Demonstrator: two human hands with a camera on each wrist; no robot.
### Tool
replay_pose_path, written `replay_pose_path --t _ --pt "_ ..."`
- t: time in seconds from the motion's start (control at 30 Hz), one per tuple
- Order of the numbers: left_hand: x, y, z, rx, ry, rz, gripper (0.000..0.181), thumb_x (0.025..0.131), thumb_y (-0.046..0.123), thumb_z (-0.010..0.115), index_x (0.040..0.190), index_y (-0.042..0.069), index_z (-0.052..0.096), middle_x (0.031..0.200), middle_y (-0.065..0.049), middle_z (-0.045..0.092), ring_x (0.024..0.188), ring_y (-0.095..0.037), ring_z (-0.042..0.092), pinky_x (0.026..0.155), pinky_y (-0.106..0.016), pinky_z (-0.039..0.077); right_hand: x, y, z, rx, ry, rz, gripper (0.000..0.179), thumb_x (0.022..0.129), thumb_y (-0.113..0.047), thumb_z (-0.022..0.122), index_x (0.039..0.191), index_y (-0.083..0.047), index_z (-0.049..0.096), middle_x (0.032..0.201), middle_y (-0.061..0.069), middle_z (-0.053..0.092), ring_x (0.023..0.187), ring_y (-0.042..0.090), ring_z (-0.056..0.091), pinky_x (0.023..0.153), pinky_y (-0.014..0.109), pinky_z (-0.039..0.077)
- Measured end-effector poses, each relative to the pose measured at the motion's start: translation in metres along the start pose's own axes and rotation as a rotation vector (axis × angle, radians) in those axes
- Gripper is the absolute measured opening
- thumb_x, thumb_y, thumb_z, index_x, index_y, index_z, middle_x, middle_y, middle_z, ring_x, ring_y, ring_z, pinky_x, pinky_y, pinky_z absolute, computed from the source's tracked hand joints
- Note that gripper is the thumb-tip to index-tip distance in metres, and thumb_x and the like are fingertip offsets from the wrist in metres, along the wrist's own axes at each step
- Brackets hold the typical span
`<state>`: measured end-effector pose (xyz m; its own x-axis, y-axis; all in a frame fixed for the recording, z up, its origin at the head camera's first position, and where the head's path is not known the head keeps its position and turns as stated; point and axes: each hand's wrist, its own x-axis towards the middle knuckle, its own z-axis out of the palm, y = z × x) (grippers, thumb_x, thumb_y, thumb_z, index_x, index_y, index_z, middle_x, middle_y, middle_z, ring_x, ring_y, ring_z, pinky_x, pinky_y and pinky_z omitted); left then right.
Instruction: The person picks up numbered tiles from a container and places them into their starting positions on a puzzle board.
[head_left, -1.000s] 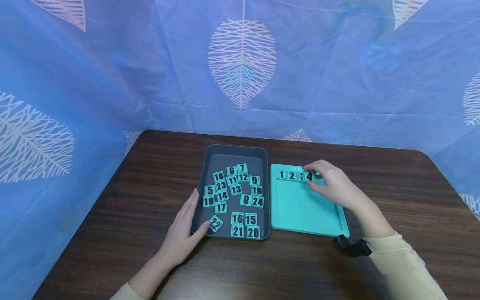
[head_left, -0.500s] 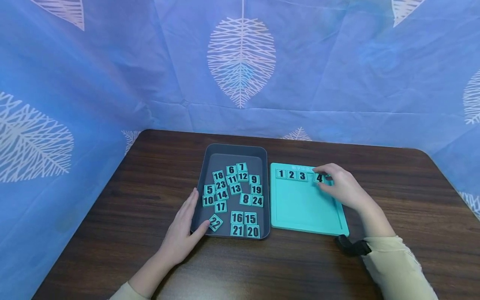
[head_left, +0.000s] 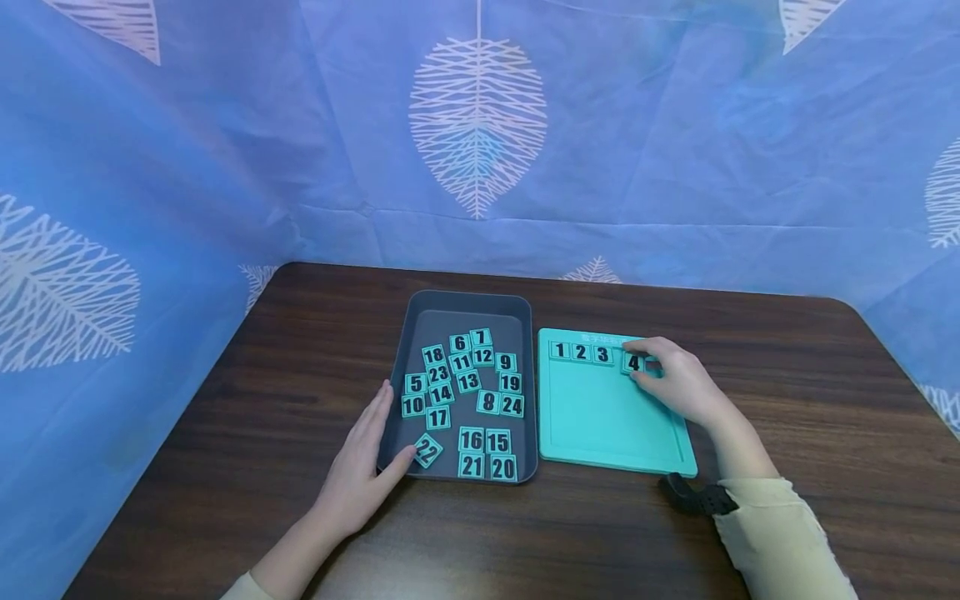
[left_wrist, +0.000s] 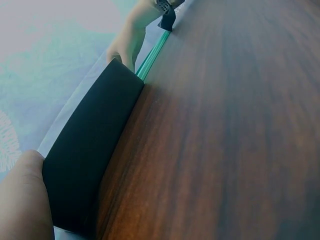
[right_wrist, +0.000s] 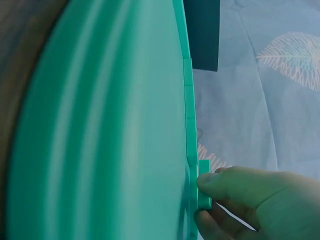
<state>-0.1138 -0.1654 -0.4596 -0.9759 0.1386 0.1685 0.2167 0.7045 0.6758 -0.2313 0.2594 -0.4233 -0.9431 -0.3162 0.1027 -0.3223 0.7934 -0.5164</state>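
In the head view my right hand (head_left: 678,383) pinches a turquoise number tile "4" (head_left: 633,362) between thumb and fingers. That tile is over the top edge of the turquoise puzzle board (head_left: 607,425), a small gap right of tile "3" (head_left: 603,354). Tiles "1" (head_left: 558,350) and "2" (head_left: 581,352) complete the row to its left. The right wrist view shows the pinched tile (right_wrist: 204,200) standing higher than the row. My left hand (head_left: 356,467) rests with straight fingers along the left side of the grey tray (head_left: 468,300), its thumb at the front corner near tile "22" (head_left: 429,450).
Several loose number tiles lie face up in the tray, such as "13" (head_left: 468,381) and "20" (head_left: 504,468). Tray and board stand side by side on a dark wooden table (head_left: 465,542). Blue leaf-print cloth (head_left: 330,125) hangs behind. A black strap (head_left: 697,497) is on the right wrist.
My right hand has shifted right along the top of the board with tile "4", uncovering tile "3". The left hand stays at the tray, and the head view has tilted slightly.
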Motion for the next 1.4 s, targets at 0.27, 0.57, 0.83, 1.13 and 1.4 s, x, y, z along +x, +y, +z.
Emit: replay_pose_path --t 0.27,0.57,0.83,1.13,1.4 --pt "-0.002 0.000 -0.001 0.003 0.009 0.007 0.078 0.095 0.045 0.055 0.155 0.020 0.013 0.159 -0.002 0.014 0.143 -0.024 0.017 0.107 -0.057 0.025 0.003 0.002 0.008 0.030 0.001 -0.002 0.040 0.092 -0.002 0.059 0.131 0.001 0.053 0.130 0.024 0.049 0.109 0.041 0.056 0.084 0.051 0.049" --pt "-0.001 0.000 -0.001 -0.001 0.019 0.030 0.077 0.095 0.042 0.056 0.155 0.020 0.012 0.159 -0.003 0.014 0.143 -0.025 0.017 0.107 -0.056 0.024 0.004 0.002 0.009 0.042 0.042 0.008 0.038 0.092 0.000 0.060 0.129 0.002 0.055 0.130 0.025 0.047 0.109 0.042 0.056 0.083 0.049 0.050" --pt "-0.001 0.001 0.001 0.000 0.031 0.051 0.077 0.095 0.037 0.057 0.155 0.018 0.013 0.159 -0.005 0.015 0.143 -0.026 0.018 0.107 -0.056 0.024 0.005 0.006 0.010 0.055 0.099 0.017 0.035 0.090 0.003 0.060 0.125 0.002 0.057 0.127 0.024 0.048 0.106 0.042 0.058 0.083 0.049 0.051" --pt "-0.002 0.000 0.002 0.006 0.032 0.052 0.076 0.096 0.036 0.057 0.155 0.018 0.012 0.159 -0.005 0.015 0.143 -0.026 0.018 0.107 -0.056 0.024 0.007 0.010 0.015 0.068 0.139 0.002 0.031 0.089 0.003 0.063 0.120 0.003 0.060 0.119 0.023 0.052 0.102 0.038 0.060 0.083 0.046 0.051" --pt "-0.002 -0.001 0.001 -0.001 0.026 0.050 0.076 0.096 0.037 0.057 0.155 0.018 0.012 0.159 -0.005 0.015 0.143 -0.026 0.017 0.107 -0.057 0.023 0.007 0.009 0.015 0.107 0.097 0.011 0.031 0.091 0.001 0.062 0.122 0.002 0.058 0.123 0.023 0.049 0.107 0.039 0.059 0.084 0.046 0.051"
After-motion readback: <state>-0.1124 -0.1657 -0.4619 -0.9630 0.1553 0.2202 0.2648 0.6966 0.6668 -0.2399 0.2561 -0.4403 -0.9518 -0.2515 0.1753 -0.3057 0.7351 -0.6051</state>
